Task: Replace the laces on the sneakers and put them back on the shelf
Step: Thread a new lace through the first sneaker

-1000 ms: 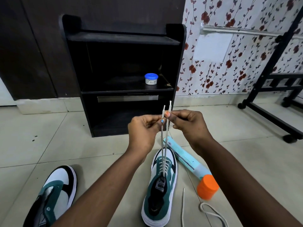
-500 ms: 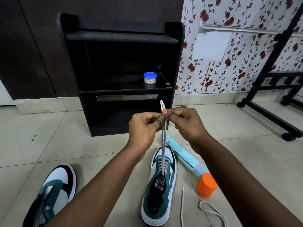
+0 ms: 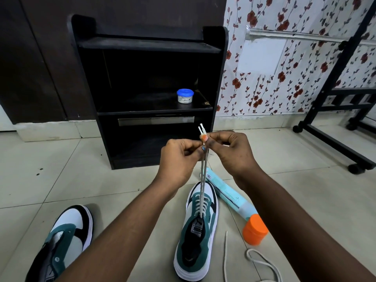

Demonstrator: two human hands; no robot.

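A person sits on a tiled floor, seen from a head camera looking down over both forearms; at the centre of the view the left hand (image 3: 179, 157) and right hand (image 3: 230, 153) meet, each pinching the white lace (image 3: 203, 184) near its two tips, which poke up side by side just above the fingers; both strands run taut and close together from the hands down to the sneaker (image 3: 198, 231) at 6 o'clock.

That sneaker, green, white and black, lies with its toe pointing toward 12 o'clock; its eyelets look laced all the way up, so the lacing seems done and the ends appear to be held level, with the bow not yet tied.

At 8 o'clock lies the second sneaker (image 3: 61, 245), well apart from the first; I cannot tell whether it has a lace.

At 5 o'clock a loose lace (image 3: 262, 261) curls on the floor; whether old or spare is unclear; just beside the laced sneaker, at 4 o'clock, lies a spray can (image 3: 234, 198) with an orange cap.

At 12 o'clock stands the black shelf (image 3: 146, 45), holding a small blue-lidded tub (image 3: 184, 96); neither sneaker is on it yet.

Judged from this, roughly half remains: tying, the other sneaker, then shelving both.
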